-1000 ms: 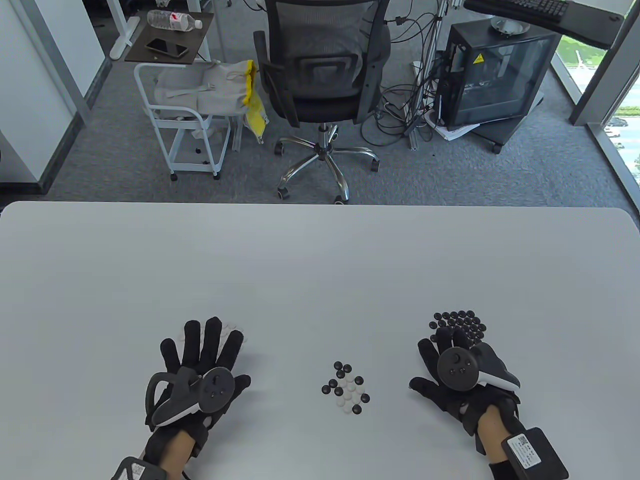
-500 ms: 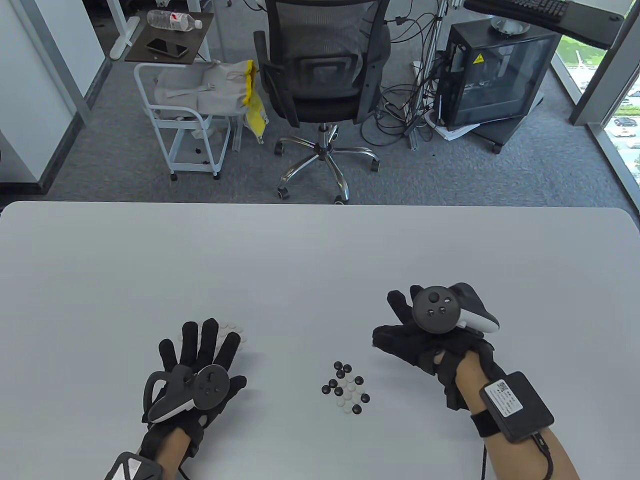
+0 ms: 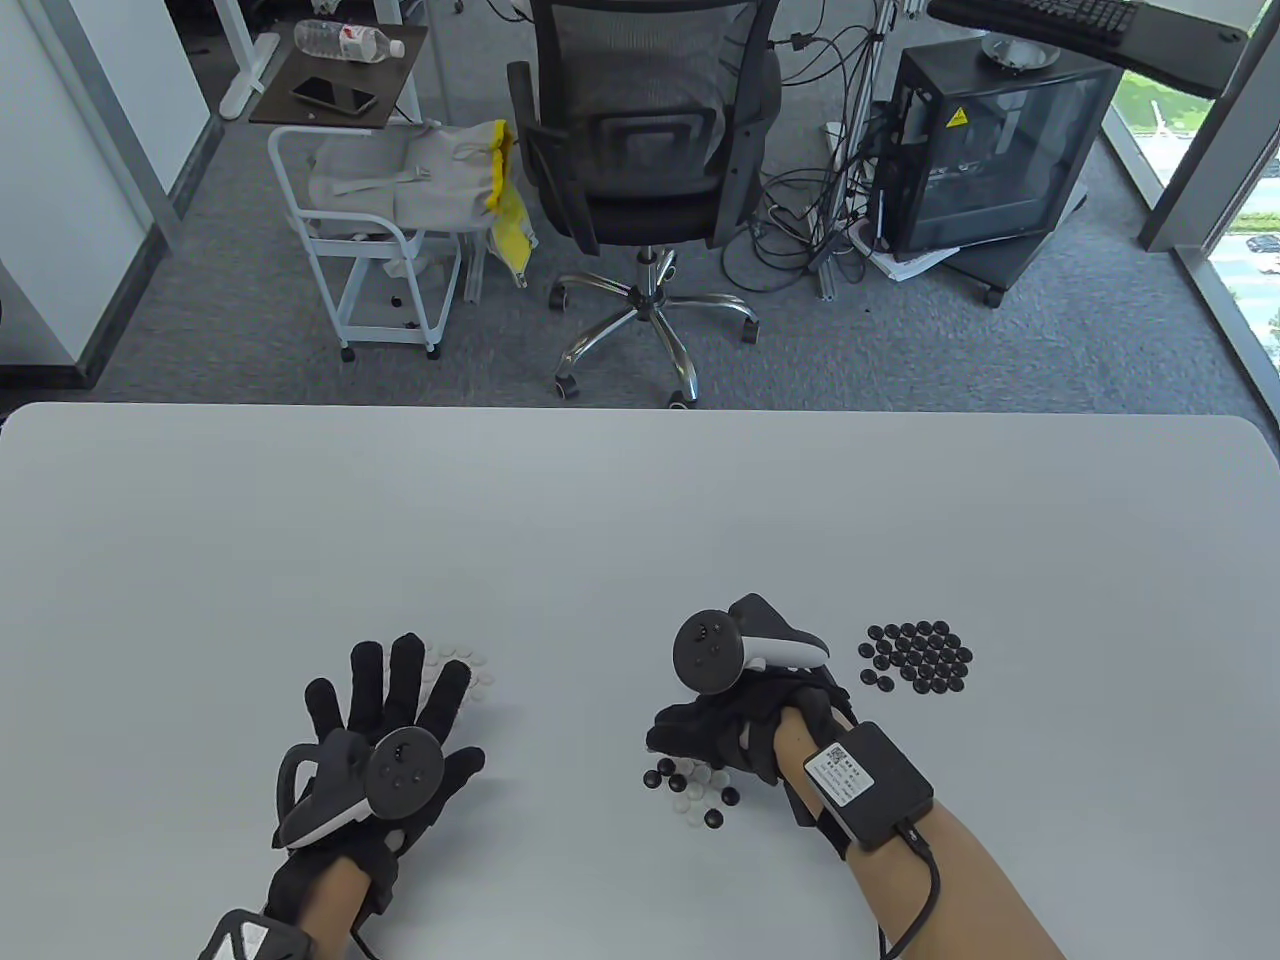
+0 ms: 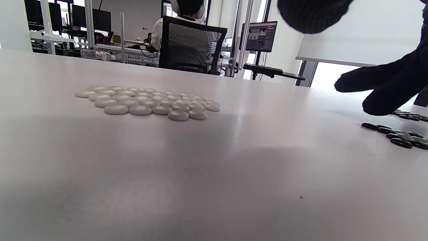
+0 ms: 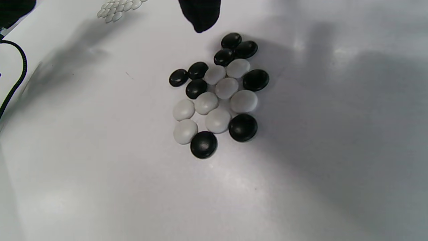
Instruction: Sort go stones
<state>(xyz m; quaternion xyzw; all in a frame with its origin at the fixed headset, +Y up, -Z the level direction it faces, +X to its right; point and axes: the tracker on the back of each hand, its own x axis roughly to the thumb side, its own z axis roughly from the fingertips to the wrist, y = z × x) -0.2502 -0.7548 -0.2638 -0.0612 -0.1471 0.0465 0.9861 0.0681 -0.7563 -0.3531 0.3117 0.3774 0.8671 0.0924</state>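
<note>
The small mixed heap of black and white glossy Go stones [image 3: 692, 786] lies on the white counter [image 3: 640, 520] near its front edge, about in the middle between the two hands. The right hand in a black sensor glove [image 3: 735, 735] is directly over the far side of this heap, so it is clearly the nearer hand. In the right wrist view the stones are just below one dark fingertip [image 5: 200, 15], and the closest ones to that fingertip are three black stones at the top of the heap. The fingers of the right hand seem to bend downward toward the heap, but I see no stone between them, and I cannot tell for sure if the hand is open or closed.

The left hand in a black sensor glove [image 3: 385, 720] lies flat with straight, spread fingers, well apart from the heap. Its fingertips reach the flat group of sorted white stones [image 4: 147, 102] at the front left part of the counter. The flat group of sorted black stones [image 3: 915, 657] is to the right of the right hand and a little farther from the front edge.

In my judgement the next pick is a black stone: it would go from the heap to the right, to the black group, and only the right hand needs to move.
</note>
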